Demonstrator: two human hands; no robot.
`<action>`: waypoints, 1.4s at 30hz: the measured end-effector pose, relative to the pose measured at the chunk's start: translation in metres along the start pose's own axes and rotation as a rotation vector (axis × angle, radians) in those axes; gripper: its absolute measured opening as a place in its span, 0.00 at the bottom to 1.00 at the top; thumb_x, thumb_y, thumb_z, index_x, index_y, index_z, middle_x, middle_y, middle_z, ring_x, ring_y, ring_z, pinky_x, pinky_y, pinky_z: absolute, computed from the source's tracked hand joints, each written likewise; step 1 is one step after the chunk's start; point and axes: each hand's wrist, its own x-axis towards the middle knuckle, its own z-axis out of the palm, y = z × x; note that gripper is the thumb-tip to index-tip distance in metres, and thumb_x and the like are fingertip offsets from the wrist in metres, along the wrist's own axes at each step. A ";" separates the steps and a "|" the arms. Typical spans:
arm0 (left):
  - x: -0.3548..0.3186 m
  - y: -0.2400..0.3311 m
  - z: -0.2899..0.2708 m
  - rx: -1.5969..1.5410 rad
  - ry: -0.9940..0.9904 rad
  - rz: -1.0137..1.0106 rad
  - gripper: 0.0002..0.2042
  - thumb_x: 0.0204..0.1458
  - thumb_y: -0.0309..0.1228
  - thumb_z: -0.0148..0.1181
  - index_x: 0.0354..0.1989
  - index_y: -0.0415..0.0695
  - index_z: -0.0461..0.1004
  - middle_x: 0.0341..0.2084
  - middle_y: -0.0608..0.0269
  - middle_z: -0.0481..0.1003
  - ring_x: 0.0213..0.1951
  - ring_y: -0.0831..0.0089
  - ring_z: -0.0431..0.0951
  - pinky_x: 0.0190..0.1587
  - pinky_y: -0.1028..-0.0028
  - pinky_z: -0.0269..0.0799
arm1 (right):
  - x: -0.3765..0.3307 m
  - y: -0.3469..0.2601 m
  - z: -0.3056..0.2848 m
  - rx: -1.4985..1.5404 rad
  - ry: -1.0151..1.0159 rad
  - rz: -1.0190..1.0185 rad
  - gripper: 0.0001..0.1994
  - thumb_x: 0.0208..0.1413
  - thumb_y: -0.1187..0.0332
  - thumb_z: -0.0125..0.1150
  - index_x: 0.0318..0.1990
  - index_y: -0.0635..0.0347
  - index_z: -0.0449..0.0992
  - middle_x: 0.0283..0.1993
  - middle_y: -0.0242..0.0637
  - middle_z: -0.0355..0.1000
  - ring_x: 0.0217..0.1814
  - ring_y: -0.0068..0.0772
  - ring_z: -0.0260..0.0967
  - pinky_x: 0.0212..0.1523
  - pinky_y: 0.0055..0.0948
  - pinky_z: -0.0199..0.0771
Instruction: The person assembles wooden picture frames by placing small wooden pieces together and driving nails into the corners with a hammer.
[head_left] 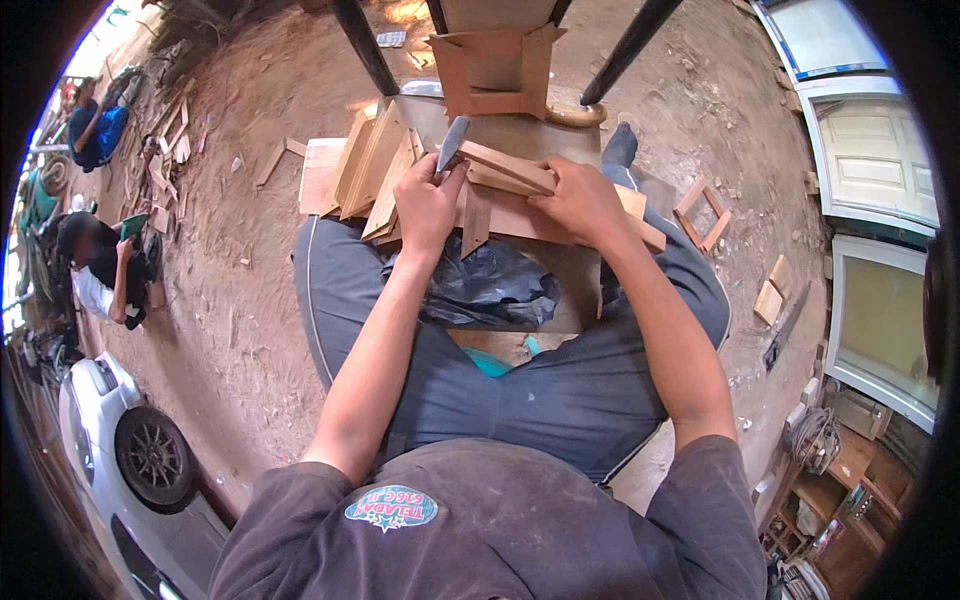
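My right hand [585, 202] is closed around the wooden handle of a hammer [505, 168]. The hammer's grey metal head points left and lies right at the fingertips of my left hand [428, 205]. Those fingers are pinched together; whatever they hold is hidden or too small to make out. Under both hands, wooden strips [476, 220] and boards lie joined or crossed over a low work surface. Several angled wooden pieces [370, 165] are stacked just left of my left hand. Below, between my legs, lies a crumpled black plastic bag [490, 285].
A brown box-like piece [495, 75] stands ahead among dark legs. On the ground at right are a small wooden frame [703, 213], wood blocks [769, 302] and a saw [787, 330]. At left are two people, wood scraps and a silver car [190, 530]. White-framed panels [870, 155] line the right.
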 end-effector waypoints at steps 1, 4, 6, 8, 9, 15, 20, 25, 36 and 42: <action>0.000 0.001 0.000 0.018 -0.016 -0.006 0.09 0.60 0.29 0.71 0.43 0.36 0.85 0.30 0.72 0.82 0.33 0.85 0.76 0.36 0.78 0.71 | 0.000 -0.001 -0.002 -0.016 -0.023 0.020 0.24 0.52 0.57 0.75 0.55 0.56 0.80 0.44 0.53 0.82 0.51 0.59 0.79 0.51 0.51 0.78; 0.001 -0.005 -0.001 -0.047 -0.014 -0.004 0.10 0.60 0.29 0.71 0.45 0.36 0.85 0.31 0.71 0.83 0.34 0.85 0.77 0.38 0.79 0.71 | 0.001 -0.007 -0.008 -0.048 -0.070 0.045 0.23 0.54 0.57 0.73 0.56 0.54 0.80 0.48 0.52 0.82 0.54 0.57 0.80 0.55 0.51 0.78; 0.000 -0.005 -0.001 -0.079 -0.028 -0.024 0.10 0.60 0.29 0.71 0.45 0.36 0.85 0.31 0.71 0.83 0.34 0.85 0.77 0.38 0.79 0.71 | 0.000 -0.006 -0.008 -0.058 -0.069 0.041 0.24 0.55 0.57 0.73 0.57 0.54 0.79 0.49 0.51 0.82 0.54 0.57 0.80 0.55 0.51 0.78; 0.001 -0.005 -0.002 -0.113 -0.052 -0.056 0.10 0.60 0.29 0.72 0.45 0.36 0.85 0.32 0.71 0.83 0.34 0.85 0.77 0.38 0.79 0.71 | -0.001 -0.007 -0.009 -0.056 -0.083 0.048 0.24 0.55 0.57 0.73 0.58 0.54 0.79 0.49 0.51 0.82 0.54 0.56 0.80 0.55 0.51 0.79; 0.002 -0.008 -0.003 -0.140 -0.053 -0.052 0.10 0.60 0.29 0.72 0.45 0.36 0.85 0.32 0.71 0.83 0.35 0.86 0.77 0.38 0.79 0.71 | -0.001 -0.008 -0.010 -0.055 -0.089 0.050 0.24 0.55 0.58 0.73 0.58 0.54 0.79 0.49 0.51 0.82 0.54 0.56 0.80 0.55 0.51 0.79; 0.001 -0.007 -0.001 -0.165 -0.076 -0.028 0.09 0.60 0.29 0.72 0.44 0.36 0.85 0.32 0.72 0.83 0.35 0.86 0.77 0.39 0.79 0.71 | -0.002 -0.004 -0.006 -0.033 -0.066 0.041 0.23 0.54 0.58 0.74 0.57 0.54 0.80 0.49 0.52 0.83 0.55 0.56 0.80 0.55 0.50 0.79; 0.001 -0.011 -0.001 -0.147 -0.085 -0.020 0.09 0.59 0.28 0.71 0.44 0.36 0.84 0.33 0.70 0.84 0.36 0.85 0.79 0.40 0.79 0.73 | -0.002 -0.006 -0.007 -0.028 -0.073 0.056 0.24 0.54 0.57 0.74 0.57 0.53 0.80 0.49 0.52 0.83 0.54 0.56 0.80 0.56 0.51 0.79; 0.002 -0.015 0.000 -0.159 -0.092 -0.046 0.09 0.60 0.28 0.70 0.45 0.37 0.85 0.33 0.69 0.84 0.36 0.83 0.80 0.40 0.78 0.74 | -0.002 -0.008 -0.008 -0.042 -0.068 0.047 0.24 0.54 0.57 0.74 0.57 0.53 0.80 0.49 0.51 0.83 0.54 0.56 0.80 0.55 0.51 0.79; 0.002 -0.009 -0.003 -0.153 -0.099 -0.089 0.07 0.60 0.27 0.69 0.44 0.38 0.85 0.29 0.68 0.83 0.31 0.82 0.81 0.35 0.79 0.73 | -0.001 -0.008 -0.007 -0.036 -0.056 0.022 0.22 0.54 0.57 0.74 0.54 0.54 0.80 0.48 0.51 0.83 0.53 0.56 0.80 0.54 0.51 0.79; 0.002 -0.008 -0.001 -0.155 -0.064 -0.047 0.06 0.59 0.28 0.70 0.39 0.37 0.84 0.23 0.70 0.80 0.27 0.85 0.77 0.31 0.79 0.68 | -0.002 -0.008 -0.007 -0.031 -0.058 0.017 0.22 0.54 0.58 0.74 0.54 0.55 0.80 0.48 0.50 0.83 0.54 0.55 0.80 0.54 0.51 0.79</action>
